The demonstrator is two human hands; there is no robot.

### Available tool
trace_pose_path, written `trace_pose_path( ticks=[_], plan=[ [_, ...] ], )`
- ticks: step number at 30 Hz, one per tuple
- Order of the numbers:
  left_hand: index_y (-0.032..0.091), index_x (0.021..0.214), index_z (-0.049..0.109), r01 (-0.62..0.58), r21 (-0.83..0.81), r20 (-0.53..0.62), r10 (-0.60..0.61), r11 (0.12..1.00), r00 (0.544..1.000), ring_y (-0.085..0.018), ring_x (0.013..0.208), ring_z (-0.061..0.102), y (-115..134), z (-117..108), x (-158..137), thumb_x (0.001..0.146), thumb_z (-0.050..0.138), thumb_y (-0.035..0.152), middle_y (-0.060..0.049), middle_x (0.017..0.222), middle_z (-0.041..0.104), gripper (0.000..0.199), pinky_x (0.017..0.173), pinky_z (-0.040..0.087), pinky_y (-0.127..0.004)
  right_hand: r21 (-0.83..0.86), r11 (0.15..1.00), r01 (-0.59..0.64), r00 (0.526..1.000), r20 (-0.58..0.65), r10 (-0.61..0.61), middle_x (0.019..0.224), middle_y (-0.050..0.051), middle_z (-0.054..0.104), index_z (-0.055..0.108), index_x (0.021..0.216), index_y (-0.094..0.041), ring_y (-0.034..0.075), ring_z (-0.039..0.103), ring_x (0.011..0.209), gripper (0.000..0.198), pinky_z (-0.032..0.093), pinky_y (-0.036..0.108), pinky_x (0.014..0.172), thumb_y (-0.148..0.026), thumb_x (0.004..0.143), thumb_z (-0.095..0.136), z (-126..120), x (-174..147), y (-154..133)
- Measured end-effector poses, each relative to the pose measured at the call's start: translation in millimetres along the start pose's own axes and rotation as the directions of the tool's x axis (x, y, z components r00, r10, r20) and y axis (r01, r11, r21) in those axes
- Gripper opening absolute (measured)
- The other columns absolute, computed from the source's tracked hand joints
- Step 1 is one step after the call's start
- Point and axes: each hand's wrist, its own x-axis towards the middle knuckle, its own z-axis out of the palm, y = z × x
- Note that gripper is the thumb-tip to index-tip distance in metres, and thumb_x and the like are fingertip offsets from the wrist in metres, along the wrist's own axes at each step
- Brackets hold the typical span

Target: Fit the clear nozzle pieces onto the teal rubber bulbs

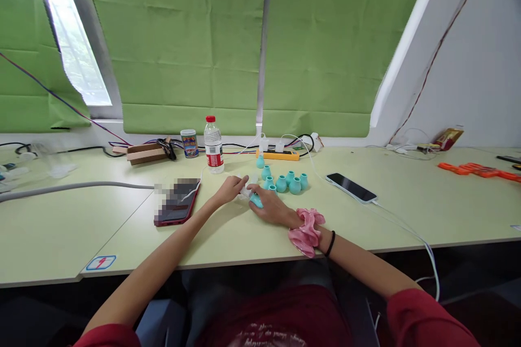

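Observation:
My left hand (230, 190) is closed on a small translucent white plastic piece (246, 191); its exact shape is hard to make out. Close beside it, my right hand (269, 206) grips a teal rubber bulb (256, 200), partly hidden under the fingers. The bulb and the white piece meet between the two hands, though I cannot tell whether they are joined. Just beyond my right hand stand several more teal bulbs (295, 186) with short open necks. One bulb (260, 162) sits farther back, near the power strip.
A water bottle (214, 146) and a can (189, 144) stand behind my left hand. A red-cased phone (179, 203) lies left, a cabled phone (351, 188) right. A yellow power strip (280, 155) sits at the back. Orange tools (476, 170) lie far right, a cardboard box (146, 154) back left.

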Motion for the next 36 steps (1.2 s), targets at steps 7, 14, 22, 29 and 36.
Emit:
trace_pose_path(
  ticks=[7,14,22,29,36],
  plan=[
    [0.016,0.049,0.04,0.042,0.009,-0.017,-0.041,0.999,0.999,-0.007,0.035,0.03,-8,1,4,0.081,0.021,0.051,0.004,0.039,0.033,0.051,0.039,0.028,-0.021,0.017,0.999,-0.028,0.98,-0.196,0.031,0.091,0.007,0.056,0.038,0.102,-0.018,0.017,0.056,0.083,0.032,0.044,0.028,0.071,-0.023,0.072,0.048,3,0,4],
    [0.015,0.062,0.049,0.011,0.249,-0.193,0.039,0.968,0.98,-0.018,0.072,0.048,-20,-3,5,0.082,0.031,0.042,-0.008,0.072,0.052,0.038,0.063,0.039,-0.03,-0.02,1.0,-0.002,0.959,-0.282,-0.003,0.088,0.007,0.059,0.048,0.093,-0.018,0.018,0.056,0.083,0.021,0.044,0.031,0.075,-0.024,0.072,0.049,2,0,13],
    [0.021,0.097,0.053,-0.052,0.411,-0.084,0.095,0.91,0.992,-0.024,0.087,0.045,-36,11,-5,0.079,0.04,0.024,-0.008,0.099,0.051,0.023,0.074,0.038,-0.044,-0.045,0.996,0.075,0.961,-0.262,-0.084,0.084,0.005,0.059,0.052,0.092,-0.018,0.016,0.056,0.079,0.021,0.045,0.027,0.071,-0.021,0.071,0.051,3,1,13],
    [0.014,0.087,0.058,-0.189,0.37,-0.099,0.241,0.91,0.965,-0.016,0.079,0.055,-12,-1,2,0.085,0.027,0.023,-0.006,0.085,0.061,0.032,0.067,0.045,-0.027,-0.09,0.992,0.094,0.952,-0.282,-0.116,0.086,0.004,0.06,0.057,0.089,-0.021,0.017,0.055,0.08,0.021,0.046,0.028,0.069,-0.016,0.069,0.052,4,2,15],
    [0.015,0.099,0.057,-0.44,0.41,-0.004,0.484,0.799,0.875,-0.018,0.087,0.052,9,8,-9,0.082,0.04,0.021,-0.007,0.096,0.061,0.025,0.076,0.044,-0.031,-0.127,0.991,0.04,0.92,-0.382,-0.086,0.085,0.006,0.059,0.054,0.092,-0.019,0.019,0.054,0.081,0.024,0.047,0.031,0.069,-0.016,0.069,0.051,-3,5,22]
  ],
)
